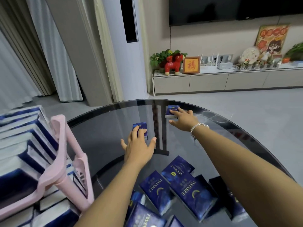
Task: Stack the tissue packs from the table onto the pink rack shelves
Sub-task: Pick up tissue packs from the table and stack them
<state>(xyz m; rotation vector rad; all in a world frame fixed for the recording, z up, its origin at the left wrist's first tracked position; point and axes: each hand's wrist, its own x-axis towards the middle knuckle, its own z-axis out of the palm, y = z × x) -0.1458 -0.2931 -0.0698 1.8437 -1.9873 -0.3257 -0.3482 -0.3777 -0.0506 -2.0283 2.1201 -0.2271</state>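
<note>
Two dark blue tissue packs lie apart on the dark glass table (101, 131). My left hand (139, 146) rests with spread fingers on the nearer pack (142, 126) at the table's middle. My right hand (184, 119), with a bead bracelet on the wrist, lies with fingers apart over the farther pack (171, 109) near the far edge. Neither pack is lifted. Several more blue packs (180, 187) are heaped at the near edge under my arms. The pink rack (65, 153) stands at the left, its shelves filled with stacked packs (24, 136).
The table's rounded rim curves from the far edge to the right. Beyond it are grey floor, a white floor-standing air conditioner (129, 63), curtains at the left and a low TV cabinet (213, 81) with ornaments.
</note>
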